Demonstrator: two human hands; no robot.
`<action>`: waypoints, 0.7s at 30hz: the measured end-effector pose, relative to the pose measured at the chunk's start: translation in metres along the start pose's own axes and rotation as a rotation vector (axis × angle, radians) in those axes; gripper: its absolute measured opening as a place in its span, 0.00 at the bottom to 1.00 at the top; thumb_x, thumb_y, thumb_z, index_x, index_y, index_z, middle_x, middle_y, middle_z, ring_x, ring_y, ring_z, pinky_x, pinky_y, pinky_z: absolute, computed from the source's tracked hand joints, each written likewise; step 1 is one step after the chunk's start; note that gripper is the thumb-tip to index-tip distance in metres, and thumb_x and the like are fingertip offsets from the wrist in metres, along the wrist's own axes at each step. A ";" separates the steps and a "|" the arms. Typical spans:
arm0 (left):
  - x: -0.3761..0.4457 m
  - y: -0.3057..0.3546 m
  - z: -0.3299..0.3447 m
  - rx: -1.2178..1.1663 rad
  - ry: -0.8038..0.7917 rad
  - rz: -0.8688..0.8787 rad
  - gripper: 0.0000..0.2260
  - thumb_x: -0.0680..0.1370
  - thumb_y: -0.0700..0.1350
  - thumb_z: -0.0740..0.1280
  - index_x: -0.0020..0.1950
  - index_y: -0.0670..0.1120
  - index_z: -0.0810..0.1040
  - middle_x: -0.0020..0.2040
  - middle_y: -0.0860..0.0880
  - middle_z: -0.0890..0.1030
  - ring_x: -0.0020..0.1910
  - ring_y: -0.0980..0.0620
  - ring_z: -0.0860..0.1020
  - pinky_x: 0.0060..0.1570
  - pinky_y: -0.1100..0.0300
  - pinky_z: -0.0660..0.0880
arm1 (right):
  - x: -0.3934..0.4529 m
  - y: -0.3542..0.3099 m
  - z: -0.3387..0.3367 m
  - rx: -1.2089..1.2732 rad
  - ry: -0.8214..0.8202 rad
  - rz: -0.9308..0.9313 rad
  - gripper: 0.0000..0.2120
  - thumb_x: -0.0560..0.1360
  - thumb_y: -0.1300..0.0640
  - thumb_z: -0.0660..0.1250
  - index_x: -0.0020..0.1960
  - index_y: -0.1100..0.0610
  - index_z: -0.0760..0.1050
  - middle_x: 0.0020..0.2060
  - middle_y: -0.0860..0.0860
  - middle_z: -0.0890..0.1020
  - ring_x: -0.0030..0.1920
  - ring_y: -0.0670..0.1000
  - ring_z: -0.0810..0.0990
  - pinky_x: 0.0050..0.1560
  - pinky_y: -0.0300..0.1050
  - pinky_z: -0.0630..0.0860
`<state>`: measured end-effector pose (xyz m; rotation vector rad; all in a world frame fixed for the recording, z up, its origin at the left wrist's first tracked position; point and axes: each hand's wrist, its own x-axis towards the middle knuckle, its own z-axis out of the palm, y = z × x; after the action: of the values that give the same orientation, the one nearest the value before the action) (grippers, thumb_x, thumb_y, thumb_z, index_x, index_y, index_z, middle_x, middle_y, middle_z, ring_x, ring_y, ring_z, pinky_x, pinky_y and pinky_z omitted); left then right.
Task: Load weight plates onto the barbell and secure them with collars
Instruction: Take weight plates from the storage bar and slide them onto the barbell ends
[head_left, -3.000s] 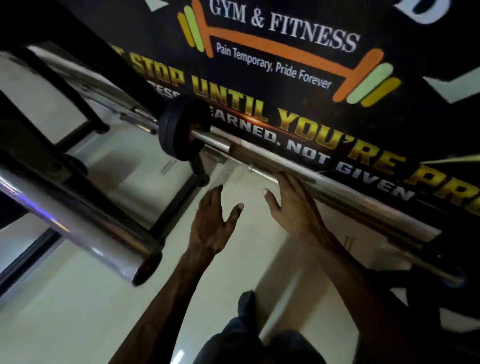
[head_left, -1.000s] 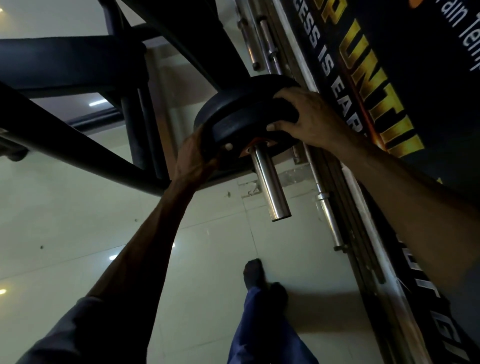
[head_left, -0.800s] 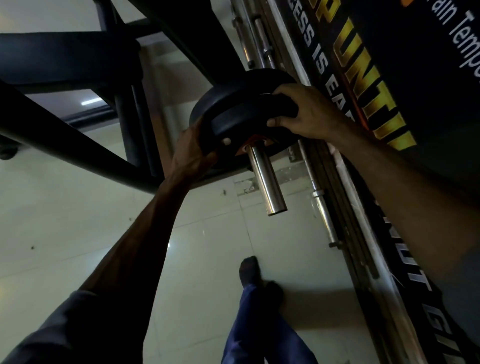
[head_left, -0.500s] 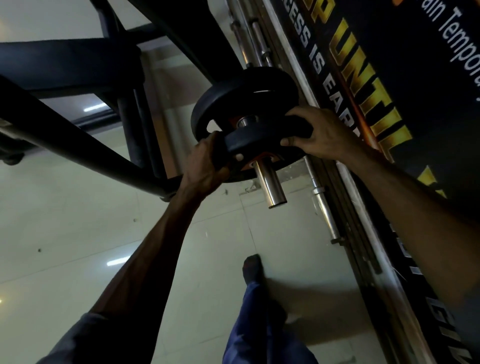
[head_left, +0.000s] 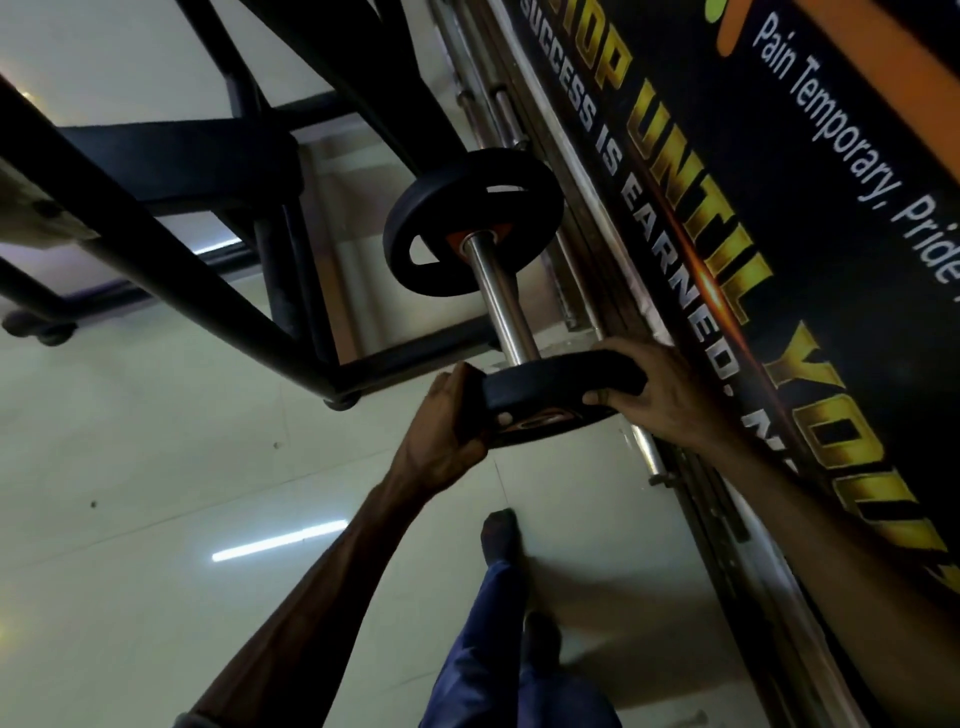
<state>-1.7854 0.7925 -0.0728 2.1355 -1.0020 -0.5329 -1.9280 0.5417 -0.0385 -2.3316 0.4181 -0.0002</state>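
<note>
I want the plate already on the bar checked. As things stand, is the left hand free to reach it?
Probably not yet. The left hand and right hand both grip the small plate at the sleeve's end. The sleeve between it and the mounted plate is bare otherwise.

Head camera looks steeply down (close, tilted) at tiled floor (head_left: 156, 467).

You have a small black weight plate (head_left: 563, 382) at the very tip of the chrome barbell sleeve (head_left: 501, 301), seen nearly edge-on, orange ring on its underside. A larger black plate (head_left: 470, 221) with grip slots sits further up the sleeve.
</note>
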 end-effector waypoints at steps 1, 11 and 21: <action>-0.016 0.006 0.000 -0.019 0.001 -0.001 0.18 0.74 0.43 0.75 0.60 0.45 0.72 0.54 0.49 0.77 0.50 0.50 0.76 0.43 0.55 0.76 | -0.015 -0.004 0.003 0.013 0.012 0.005 0.24 0.71 0.56 0.79 0.64 0.60 0.78 0.59 0.55 0.83 0.61 0.50 0.77 0.59 0.34 0.71; -0.190 0.075 -0.054 -0.024 0.173 -0.066 0.16 0.74 0.59 0.69 0.56 0.53 0.74 0.50 0.55 0.77 0.48 0.59 0.76 0.42 0.71 0.69 | -0.131 -0.095 0.027 0.150 0.069 -0.107 0.30 0.69 0.33 0.74 0.64 0.50 0.78 0.57 0.43 0.81 0.60 0.43 0.79 0.63 0.40 0.77; -0.318 0.139 -0.160 0.017 0.520 -0.050 0.15 0.71 0.58 0.69 0.57 0.58 0.74 0.48 0.53 0.77 0.47 0.52 0.79 0.42 0.62 0.72 | -0.173 -0.246 0.032 0.327 0.166 -0.401 0.25 0.70 0.46 0.79 0.63 0.54 0.78 0.57 0.45 0.81 0.61 0.42 0.79 0.60 0.31 0.74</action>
<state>-1.9514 1.0479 0.1584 2.1549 -0.6616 0.0192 -2.0150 0.7782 0.1284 -2.0582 0.0187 -0.4265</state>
